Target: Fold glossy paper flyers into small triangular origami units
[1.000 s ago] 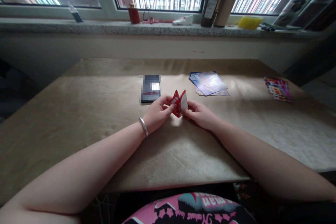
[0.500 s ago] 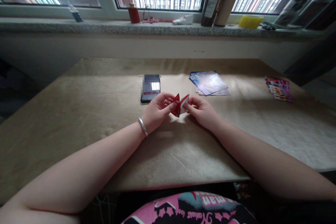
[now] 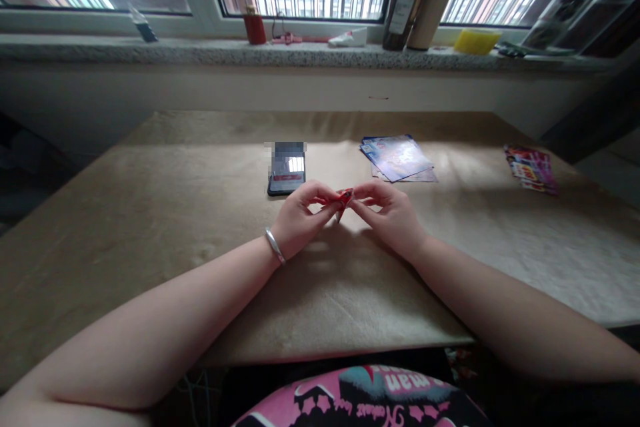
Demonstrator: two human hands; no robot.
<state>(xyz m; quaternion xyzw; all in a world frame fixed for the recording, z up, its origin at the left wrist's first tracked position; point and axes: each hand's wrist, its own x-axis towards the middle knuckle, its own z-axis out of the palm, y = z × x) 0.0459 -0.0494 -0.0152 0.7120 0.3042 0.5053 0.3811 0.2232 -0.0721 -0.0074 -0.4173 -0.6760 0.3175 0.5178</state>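
A small piece of folded red paper with a white underside is pinched between both hands above the table's middle. My left hand, with a silver bangle at the wrist, holds its left side between thumb and fingers. On the right side, the thumb and fingertips of my right hand close on the same piece. Fingertips cover much of it, and a narrow point sticks out below. Just beyond my left hand lies a dark phone. A pile of bluish printed sheets rests beyond my right hand.
Pink and red printed cards lie at the right of the cloth-covered table. Along the stone windowsill stand a red container, a dark lidded jar and a yellow item.
The red paper was spread into two flaps with white showing; now it is pressed together into a narrower shape. Both hands have come closer together, fingertips nearly meeting.
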